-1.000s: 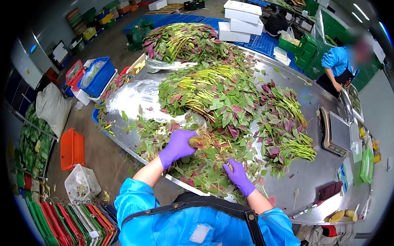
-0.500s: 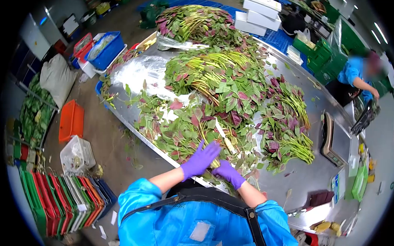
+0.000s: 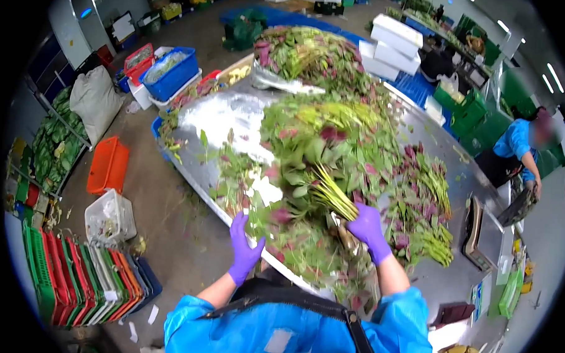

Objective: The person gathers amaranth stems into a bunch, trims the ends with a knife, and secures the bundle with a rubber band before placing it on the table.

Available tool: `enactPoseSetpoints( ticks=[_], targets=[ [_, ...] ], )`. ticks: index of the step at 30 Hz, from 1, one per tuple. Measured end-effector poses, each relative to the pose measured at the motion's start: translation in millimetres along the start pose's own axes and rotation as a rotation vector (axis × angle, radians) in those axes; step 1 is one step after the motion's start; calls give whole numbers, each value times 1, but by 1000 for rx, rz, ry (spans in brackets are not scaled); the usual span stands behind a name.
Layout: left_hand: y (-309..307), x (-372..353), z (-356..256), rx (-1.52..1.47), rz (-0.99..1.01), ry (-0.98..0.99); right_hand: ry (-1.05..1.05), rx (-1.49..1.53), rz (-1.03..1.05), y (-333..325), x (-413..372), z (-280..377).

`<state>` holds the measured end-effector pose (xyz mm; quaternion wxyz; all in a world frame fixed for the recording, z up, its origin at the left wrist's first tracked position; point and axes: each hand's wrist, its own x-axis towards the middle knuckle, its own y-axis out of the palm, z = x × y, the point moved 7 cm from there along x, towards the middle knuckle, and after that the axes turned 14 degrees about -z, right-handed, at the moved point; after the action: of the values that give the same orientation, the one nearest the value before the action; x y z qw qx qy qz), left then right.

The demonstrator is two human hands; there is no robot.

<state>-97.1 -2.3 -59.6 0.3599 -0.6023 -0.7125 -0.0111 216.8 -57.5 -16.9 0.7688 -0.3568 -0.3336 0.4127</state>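
Metal table under greens, crates nearby

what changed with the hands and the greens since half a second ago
The right hand has moved forward and right, holding a leafy bunch; the left hand, on stems beside it before, has let go and moved left, open by the table edge. The scale and white boxes stayed put.

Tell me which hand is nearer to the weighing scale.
Right. The right hand, gripping a bunch of stems, is to the left of the weighing scale; the left hand is farther left, by the table's near edge.
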Motion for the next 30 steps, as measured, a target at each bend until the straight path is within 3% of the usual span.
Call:
enactPoseSetpoints(
  ticks=[2, 4, 7, 9, 10, 12, 14, 15, 16, 18, 20, 22, 24, 26, 28, 30],
  targets=[
    [-7, 3, 10, -13, 26, 16, 101, 289, -136, -1, 5, -1],
    [-4, 11, 20, -42, 50, -15, 68, -126, 126, 32, 5, -3],
    [4, 33, 23, -95, 119, -13, 98, -144, 57, 9, 16, 27],
    [2, 41, 22, -170, 114, -15, 188, 39, 22, 18, 5, 24],
    [3, 40, 25, -173, 137, -22, 143, -249, 125, 43, 2, 1],
    [14, 49, 29, -201, 130, -47, 142, -214, 98, 19, 9, 24],
    [12, 55, 29, -222, 104, -20, 265, 323, -90, -4, 3, 30],
    [13, 60, 30, -215, 75, -13, 279, 233, -84, -2, 0, 36],
    [14, 63, 30, -208, 61, 0, 217, -104, 52, 29, -3, 5],
    [18, 64, 24, -184, 43, -25, 219, -215, 70, 24, -1, 6],
    [12, 70, 9, -318, 36, -46, 206, 249, -115, -2, -4, 23],
    [9, 75, -1, -324, 50, -64, 268, 346, -144, 4, -4, 22],
    [9, 77, -7, -400, 28, -73, 204, -220, 41, 12, -3, 16],
    [5, 90, -16, -358, 19, -48, 243, 30, -45, -20, -2, 26],
    [8, 118, -38, -369, 45, 162, 250, 278, -69, -22, -9, 23],
    [14, 151, -72, -434, 67, 276, 252, 251, 79, -24, -12, 42]
  ],
)
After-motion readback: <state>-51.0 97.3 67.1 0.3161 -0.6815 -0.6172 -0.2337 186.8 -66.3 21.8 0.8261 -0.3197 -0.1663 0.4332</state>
